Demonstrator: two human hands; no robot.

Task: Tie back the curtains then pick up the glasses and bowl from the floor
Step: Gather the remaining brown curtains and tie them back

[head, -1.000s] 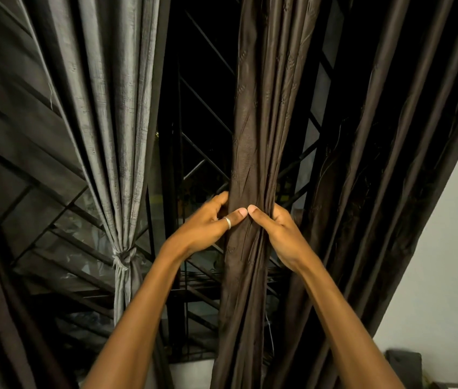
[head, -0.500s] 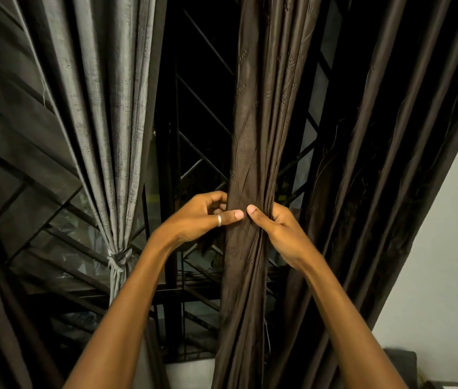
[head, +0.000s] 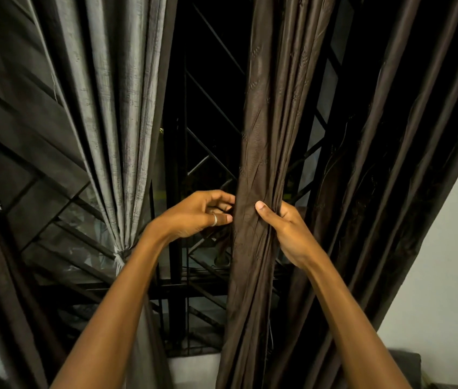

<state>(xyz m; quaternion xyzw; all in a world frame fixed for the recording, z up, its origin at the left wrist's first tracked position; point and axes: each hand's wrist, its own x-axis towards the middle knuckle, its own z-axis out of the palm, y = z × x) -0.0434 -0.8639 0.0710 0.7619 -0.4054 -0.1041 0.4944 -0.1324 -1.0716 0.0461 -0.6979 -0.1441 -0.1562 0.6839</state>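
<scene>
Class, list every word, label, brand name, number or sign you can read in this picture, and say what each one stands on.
None: no readable text is in view. The brown curtain has only a faint woven pattern, not letters. The grey curtain, the window grille, the wall and the ring on the left hand show no writing.

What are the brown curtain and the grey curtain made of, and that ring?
Brown curtain: thin woven cloth, maybe polyester, with a soft sheen, fine creases and small stitched motifs. Grey curtain: coarser-looking cloth with a slubby, lined weave, slightly shiny. Ring: seemingly silvery metal, because it glints.
</scene>
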